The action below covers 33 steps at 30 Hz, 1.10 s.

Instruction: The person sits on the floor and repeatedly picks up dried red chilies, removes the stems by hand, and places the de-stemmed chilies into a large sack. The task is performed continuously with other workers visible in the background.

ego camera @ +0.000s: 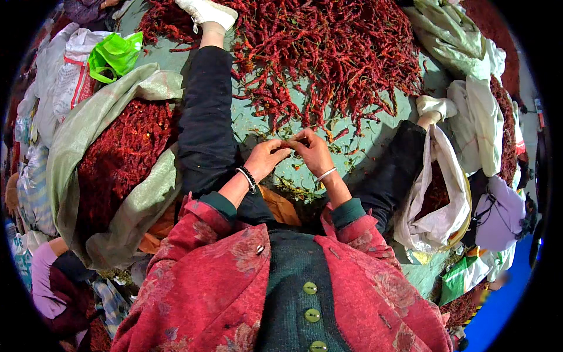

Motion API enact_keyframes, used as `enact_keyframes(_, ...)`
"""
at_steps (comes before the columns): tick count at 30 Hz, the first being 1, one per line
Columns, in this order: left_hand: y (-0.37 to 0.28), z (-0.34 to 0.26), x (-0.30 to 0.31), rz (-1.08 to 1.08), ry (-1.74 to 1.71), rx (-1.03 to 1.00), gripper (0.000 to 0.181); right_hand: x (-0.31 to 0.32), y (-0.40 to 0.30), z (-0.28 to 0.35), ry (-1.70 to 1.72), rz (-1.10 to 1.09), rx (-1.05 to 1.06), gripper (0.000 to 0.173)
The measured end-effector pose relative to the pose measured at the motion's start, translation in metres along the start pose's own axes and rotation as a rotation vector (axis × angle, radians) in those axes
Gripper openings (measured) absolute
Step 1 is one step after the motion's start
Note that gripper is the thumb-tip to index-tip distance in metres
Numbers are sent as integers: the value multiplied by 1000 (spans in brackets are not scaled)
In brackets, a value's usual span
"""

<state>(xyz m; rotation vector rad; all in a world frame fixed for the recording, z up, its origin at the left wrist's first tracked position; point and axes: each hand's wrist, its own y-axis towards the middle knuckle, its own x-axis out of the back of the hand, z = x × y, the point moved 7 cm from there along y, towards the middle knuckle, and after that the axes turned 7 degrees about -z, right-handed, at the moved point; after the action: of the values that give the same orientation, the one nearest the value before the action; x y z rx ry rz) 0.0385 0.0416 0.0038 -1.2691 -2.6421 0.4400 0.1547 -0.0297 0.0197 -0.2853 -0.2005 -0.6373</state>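
Between my outstretched legs, my left hand [265,159] and my right hand [315,154] meet fingertip to fingertip. Both pinch a small dried red chili pepper [285,144], mostly hidden by the fingers. Just beyond them spreads a large heap of dried red chili peppers [325,48], its near edge thinning into loose pods. Chili stems and scraps [299,188] lie on the pale green ground sheet [257,112] below my hands.
On the left, an open woven sack [66,163] holds red chilies [125,154]. To the right stands a white sack [418,220] with dark red contents. A bright green bag [115,55] rests on sacks at upper left. Other people [501,213] sit at both sides.
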Motion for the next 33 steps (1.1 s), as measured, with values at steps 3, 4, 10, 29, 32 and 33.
enact_keyframes(3, 1, 11, 0, 16, -16, 101, 22, -1, -3, 6, -38, 4, 20, 12)
enact_keyframes(4, 2, 11, 1, 19, -3, 94, 23, -2, -5, 14, -70, -40, 119, 11)
enact_keyframes(10, -1, 1, 4, 36, 87, 77, 21, -4, 4, -3, 200, 53, -53, 12)
enact_keyframes(29, 18, 20, 54, -437, -543, 323, 24, -15, 63, 44, -567, -98, 478, 14)
enact_keyframes(32, 28, 13, 43, -358, -713, 110, 23, -32, 27, 42, -484, 113, 410, 14)
enact_keyframes(33, 28, 10, 41, -311, -753, 90, 23, -38, 19, 37, -446, 179, 386, 14)
